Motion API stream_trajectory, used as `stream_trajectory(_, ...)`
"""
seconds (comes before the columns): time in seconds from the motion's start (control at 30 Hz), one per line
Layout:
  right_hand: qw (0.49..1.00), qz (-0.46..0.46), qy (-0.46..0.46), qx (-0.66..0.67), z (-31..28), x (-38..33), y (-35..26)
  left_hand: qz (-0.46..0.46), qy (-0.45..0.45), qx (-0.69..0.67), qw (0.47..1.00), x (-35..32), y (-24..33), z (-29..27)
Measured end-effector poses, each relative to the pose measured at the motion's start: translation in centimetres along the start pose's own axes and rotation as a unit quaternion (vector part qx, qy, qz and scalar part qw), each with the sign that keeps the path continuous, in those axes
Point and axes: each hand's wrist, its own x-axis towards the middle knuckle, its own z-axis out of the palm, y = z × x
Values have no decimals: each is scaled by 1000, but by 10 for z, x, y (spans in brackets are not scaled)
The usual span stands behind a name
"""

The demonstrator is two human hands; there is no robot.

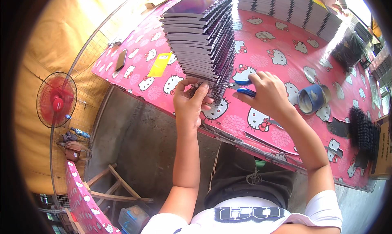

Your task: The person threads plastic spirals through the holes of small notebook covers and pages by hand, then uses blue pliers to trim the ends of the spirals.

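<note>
A tall fanned stack of spiral-bound books (192, 46), with black coils along its right side, stands on the table in front of me. At its near end my left hand (191, 101) is closed, fingers curled round a dark tangle of binding coil (200, 90). How much coil lies in the palm is hidden. My right hand (267, 91) grips a pair of blue-handled pliers (245, 89). The jaws point left at the coil edge of the near books, close to my left fingers. Whether the jaws touch a coil, I cannot tell.
A pink patterned cloth (281, 70) covers the table. On it are a yellow card (160, 65), a dark phone-like slab (121, 60), a blue tape roll or cup (312, 99) and black coils (362, 130). More bound books (286, 7) stand behind; a fan (56, 100) is left.
</note>
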Motion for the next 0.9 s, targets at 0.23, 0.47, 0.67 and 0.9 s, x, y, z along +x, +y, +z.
stream_trajectory(0.23,948,171,-267,25,-11,11,-18,33,-37,48,998,-5,-8,5)
stream_trajectory(0.47,998,16,-42,-32,-3,-6,-3,-1,4,-1,1000,-3,-15,1)
stream_trajectory(0.67,971,110,-212,-4,3,-3,-14,32,-14,5,999,-1,-24,-4)
stream_trajectory(0.9,998,11,-51,-28,5,-15,0,9,-2,3,1000,-7,-24,-2)
